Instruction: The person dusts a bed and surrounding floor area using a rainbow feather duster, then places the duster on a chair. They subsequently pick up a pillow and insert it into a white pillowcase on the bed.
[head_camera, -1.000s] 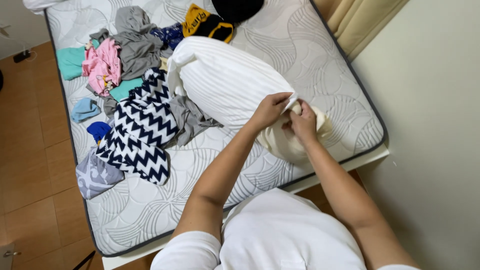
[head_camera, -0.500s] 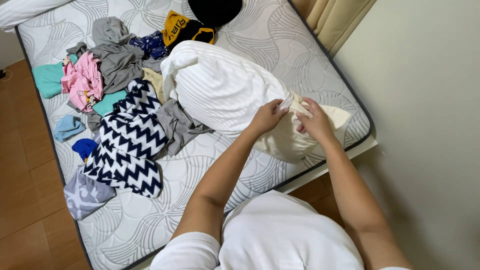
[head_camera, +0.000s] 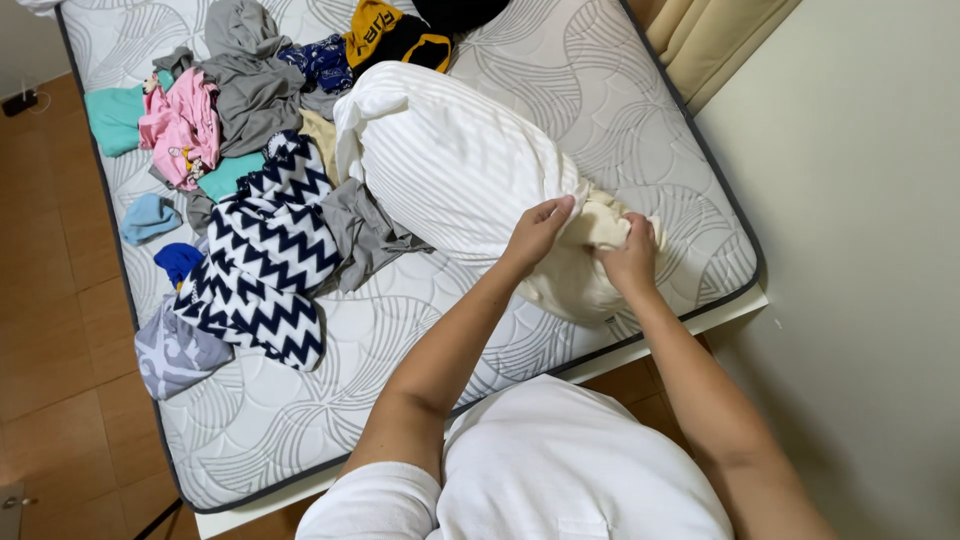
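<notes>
A mattress (head_camera: 560, 70) with a grey swirl pattern carries everything, and it rests on a white bed base (head_camera: 700, 322) above a brown tiled floor (head_camera: 50, 330). Under both hands lies a pillow (head_camera: 450, 160) in a white striped cover. Left of the left hand (head_camera: 537, 232) lies a navy and white zigzag cloth (head_camera: 265, 260), and beyond it pink (head_camera: 180, 125), grey (head_camera: 250, 80) and teal (head_camera: 115, 115) clothes in a heap.
</notes>
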